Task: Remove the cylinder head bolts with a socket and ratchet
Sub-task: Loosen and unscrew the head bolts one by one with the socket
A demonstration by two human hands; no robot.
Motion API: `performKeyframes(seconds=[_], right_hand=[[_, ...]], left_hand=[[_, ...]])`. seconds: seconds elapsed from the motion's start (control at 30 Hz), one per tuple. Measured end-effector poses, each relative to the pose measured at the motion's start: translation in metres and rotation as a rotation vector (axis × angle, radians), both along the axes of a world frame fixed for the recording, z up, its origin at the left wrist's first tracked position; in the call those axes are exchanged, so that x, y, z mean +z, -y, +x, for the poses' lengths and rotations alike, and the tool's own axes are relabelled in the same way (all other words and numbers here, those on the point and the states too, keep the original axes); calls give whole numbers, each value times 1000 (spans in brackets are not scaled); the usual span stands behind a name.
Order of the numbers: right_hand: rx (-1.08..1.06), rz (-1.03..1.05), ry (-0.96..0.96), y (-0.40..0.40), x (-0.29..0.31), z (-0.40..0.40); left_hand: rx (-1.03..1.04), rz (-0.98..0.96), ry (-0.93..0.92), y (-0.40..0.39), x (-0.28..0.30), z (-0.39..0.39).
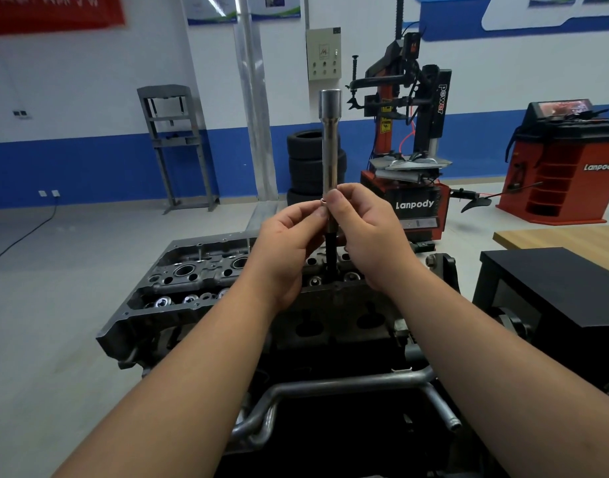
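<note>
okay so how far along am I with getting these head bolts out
Done: cannot tell; no loose bolts show. In hand: left hand and right hand both pinch an upright extension bar, its dark lower end reaching down into the cylinder head. Left: no ratchet shows on the bar's top, so fitting it and turning.

Upright silver socket extension (330,143), hand-held

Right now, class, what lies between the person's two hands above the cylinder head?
In the head view, an upright silver socket extension stands between the left hand and right hand, both pinching it over the cylinder head.
</note>
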State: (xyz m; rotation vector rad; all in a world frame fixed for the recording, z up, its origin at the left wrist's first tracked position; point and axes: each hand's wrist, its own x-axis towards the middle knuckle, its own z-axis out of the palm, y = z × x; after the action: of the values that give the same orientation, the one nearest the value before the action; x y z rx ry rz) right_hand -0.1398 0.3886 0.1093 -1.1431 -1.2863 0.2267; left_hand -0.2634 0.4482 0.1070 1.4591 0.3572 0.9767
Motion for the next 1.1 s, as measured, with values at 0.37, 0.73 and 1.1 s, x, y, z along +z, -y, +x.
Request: performKeyframes(seconds=[0.37, 0.73, 1.1], right_hand=[[17, 7, 13, 1, 1, -1], [50, 1, 6, -1, 1, 0], [38, -3, -4, 0, 1, 0]], left_hand=[[29, 41, -26, 3, 0, -1], [62, 31, -26, 1, -1, 0], [6, 5, -3, 0, 0, 0]])
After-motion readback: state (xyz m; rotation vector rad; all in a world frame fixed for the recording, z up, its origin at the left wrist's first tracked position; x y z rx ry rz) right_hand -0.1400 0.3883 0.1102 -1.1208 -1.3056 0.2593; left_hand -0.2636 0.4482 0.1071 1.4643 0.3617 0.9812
